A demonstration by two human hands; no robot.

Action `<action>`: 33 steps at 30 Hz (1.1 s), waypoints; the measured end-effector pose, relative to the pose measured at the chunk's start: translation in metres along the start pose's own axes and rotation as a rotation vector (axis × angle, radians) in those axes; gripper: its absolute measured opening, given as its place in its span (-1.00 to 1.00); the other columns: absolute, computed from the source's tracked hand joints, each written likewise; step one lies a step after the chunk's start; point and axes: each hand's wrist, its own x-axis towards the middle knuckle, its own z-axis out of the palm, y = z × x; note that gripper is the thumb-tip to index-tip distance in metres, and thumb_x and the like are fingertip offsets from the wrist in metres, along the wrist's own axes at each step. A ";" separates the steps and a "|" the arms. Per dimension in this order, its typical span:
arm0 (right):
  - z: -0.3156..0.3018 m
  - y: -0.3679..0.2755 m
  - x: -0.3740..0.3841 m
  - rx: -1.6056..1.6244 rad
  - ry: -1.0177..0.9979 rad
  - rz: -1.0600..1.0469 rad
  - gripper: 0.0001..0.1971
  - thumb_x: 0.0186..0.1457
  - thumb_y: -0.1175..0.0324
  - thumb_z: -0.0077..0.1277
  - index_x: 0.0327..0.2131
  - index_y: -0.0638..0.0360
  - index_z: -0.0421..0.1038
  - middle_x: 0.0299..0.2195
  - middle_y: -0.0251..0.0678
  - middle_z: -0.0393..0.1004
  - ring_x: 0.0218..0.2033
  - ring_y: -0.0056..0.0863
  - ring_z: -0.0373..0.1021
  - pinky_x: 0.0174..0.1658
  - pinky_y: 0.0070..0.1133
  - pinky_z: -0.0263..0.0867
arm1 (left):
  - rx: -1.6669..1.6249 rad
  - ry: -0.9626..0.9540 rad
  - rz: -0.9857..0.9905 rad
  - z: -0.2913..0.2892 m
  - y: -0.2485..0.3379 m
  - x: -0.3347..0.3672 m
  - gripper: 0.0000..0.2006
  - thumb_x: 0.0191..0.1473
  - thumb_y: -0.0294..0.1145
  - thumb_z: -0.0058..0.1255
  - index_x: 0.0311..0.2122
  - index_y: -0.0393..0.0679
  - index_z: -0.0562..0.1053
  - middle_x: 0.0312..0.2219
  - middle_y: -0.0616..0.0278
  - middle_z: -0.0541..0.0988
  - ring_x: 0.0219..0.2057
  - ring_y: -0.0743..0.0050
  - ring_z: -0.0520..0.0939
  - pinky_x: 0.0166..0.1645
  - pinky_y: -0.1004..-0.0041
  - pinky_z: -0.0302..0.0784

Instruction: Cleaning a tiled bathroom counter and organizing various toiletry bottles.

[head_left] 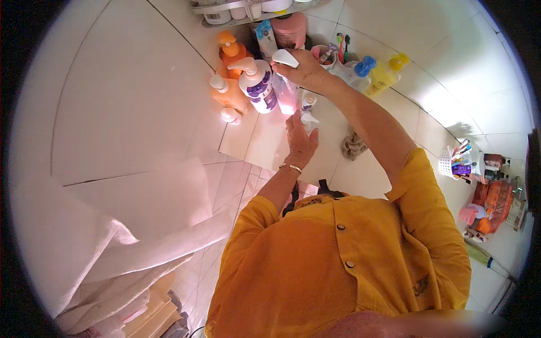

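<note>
My right hand (304,69) is closed over the white trigger top of a clear pink spray bottle (287,97) standing on a tiled ledge (253,143). My left hand (300,141), a gold bangle on its wrist, hovers with fingers together just below that bottle, next to two small white-capped bottles (307,110). It holds nothing that I can see. A white pump bottle with a purple label (258,85) stands just left of the spray bottle.
Orange pump bottles (230,73) and a small white bottle (230,115) crowd the ledge's left. A pink jar (290,29), toothbrush cup (338,50), blue-capped bottle (360,72) and yellow bottle (386,73) line the back. A crumpled cloth (353,145) lies right. Folded towels (112,270) hang lower left.
</note>
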 end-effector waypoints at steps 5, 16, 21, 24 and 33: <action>-0.002 -0.003 -0.019 -0.337 0.169 -0.056 -0.53 -0.11 0.09 0.12 -0.19 0.23 0.36 -0.24 -0.06 0.41 -0.20 -0.15 0.36 -0.18 -0.44 0.28 | -0.041 -0.028 -0.050 0.004 0.004 0.002 -0.21 -0.26 -0.52 0.13 0.10 -0.36 -0.02 -0.10 -0.18 0.18 -0.05 -0.11 0.22 0.04 0.21 0.22; -0.057 -0.030 -0.082 -0.792 -0.041 -0.005 -0.52 -0.11 0.33 0.01 -0.05 0.20 0.23 -0.21 -0.08 0.32 -0.17 -0.15 0.30 -0.19 -0.34 0.31 | 0.030 -0.037 -0.052 0.003 0.001 -0.002 -0.20 -0.26 -0.53 0.11 0.11 -0.35 -0.04 -0.09 -0.21 0.17 -0.05 -0.14 0.23 0.06 0.18 0.21; -0.108 -0.046 -0.103 -0.594 0.409 -0.107 -0.65 -0.05 0.39 -0.03 -0.11 0.12 0.30 -0.33 -0.23 0.39 -0.31 -0.30 0.39 -0.26 -0.41 0.36 | 0.036 -0.032 0.054 -0.001 -0.017 0.000 -0.22 -0.28 -0.50 0.09 0.10 -0.34 -0.02 -0.07 -0.20 0.18 -0.02 -0.14 0.21 0.09 0.20 0.17; -0.132 -0.038 -0.117 -0.265 0.595 -0.038 -0.69 0.00 0.40 -0.02 -0.13 0.15 0.32 -0.30 -0.27 0.42 -0.33 -0.47 0.42 -0.30 -0.54 0.38 | 0.021 -0.158 0.131 -0.012 -0.022 0.011 -0.20 -0.29 -0.48 0.08 0.11 -0.33 -0.02 -0.02 -0.17 0.18 0.02 -0.11 0.18 0.13 0.21 0.12; -0.144 0.048 -0.168 0.036 0.663 0.447 -0.65 -0.01 0.31 0.02 -0.14 0.27 0.33 -0.33 -0.23 0.47 -0.37 -0.50 0.42 -0.31 -0.58 0.35 | 0.072 -0.385 0.112 -0.032 -0.029 0.021 -0.11 -0.31 -0.33 0.19 0.15 -0.24 -0.03 0.06 -0.07 0.13 0.09 -0.02 0.12 0.20 0.23 0.01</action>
